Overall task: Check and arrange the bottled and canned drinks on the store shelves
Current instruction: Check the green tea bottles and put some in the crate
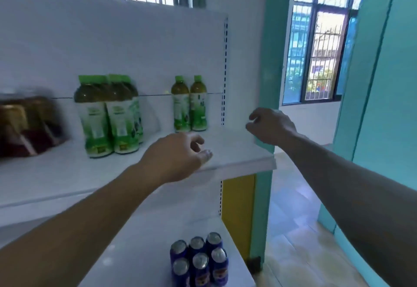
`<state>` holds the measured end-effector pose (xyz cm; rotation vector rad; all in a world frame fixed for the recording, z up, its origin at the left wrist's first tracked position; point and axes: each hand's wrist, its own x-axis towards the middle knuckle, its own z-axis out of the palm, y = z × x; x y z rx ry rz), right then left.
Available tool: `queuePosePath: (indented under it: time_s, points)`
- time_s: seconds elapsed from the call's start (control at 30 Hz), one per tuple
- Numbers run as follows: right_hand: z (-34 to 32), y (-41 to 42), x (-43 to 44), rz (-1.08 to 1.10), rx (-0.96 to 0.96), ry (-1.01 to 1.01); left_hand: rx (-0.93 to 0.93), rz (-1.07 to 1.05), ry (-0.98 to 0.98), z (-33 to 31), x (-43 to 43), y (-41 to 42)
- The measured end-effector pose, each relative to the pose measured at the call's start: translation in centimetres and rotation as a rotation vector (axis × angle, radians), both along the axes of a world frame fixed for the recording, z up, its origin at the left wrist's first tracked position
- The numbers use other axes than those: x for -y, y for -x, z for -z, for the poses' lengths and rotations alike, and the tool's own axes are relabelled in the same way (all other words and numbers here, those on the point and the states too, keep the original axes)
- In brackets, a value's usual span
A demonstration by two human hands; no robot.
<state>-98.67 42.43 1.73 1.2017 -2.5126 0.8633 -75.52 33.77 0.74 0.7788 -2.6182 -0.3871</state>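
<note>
Two green-capped tea bottles (189, 103) stand side by side at the back right of the white upper shelf (237, 151). A group of larger green tea bottles (108, 115) stands to their left. My left hand (178, 155) hovers over the shelf in front of the two small bottles, fingers loosely curled, holding nothing. My right hand (269, 126) hangs at the shelf's right end, fingers loosely curled and empty. Several blue cans (199, 260) stand on the lower shelf (144, 241).
Blurred dark red and brown bottles (29, 126) sit at the far left of the upper shelf. A teal pillar (268, 61) borders the shelf's right end. Beyond it lie a tiled floor (293, 230) and a barred window (320, 56).
</note>
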Motion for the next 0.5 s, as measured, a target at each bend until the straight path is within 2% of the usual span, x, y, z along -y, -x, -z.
queuePosePath:
  time_s: [0.1,0.3,0.4,0.5]
  points:
    - [-0.5,-0.4,5.9,-0.083,0.039,0.045,0.013,-0.095,0.008,-0.7,5.3,0.1]
    - [-1.5,2.7,17.6,-0.178,0.146,0.128,0.004,-0.182,-0.11,-0.7,13.9,4.5]
    - [-0.7,4.2,22.3,-0.19,0.313,0.209,0.006,-0.212,-0.146,0.1,17.1,7.2]
    - [1.1,5.5,25.6,-0.219,0.471,0.27,0.098,-0.233,-0.081,1.3,19.1,9.0]
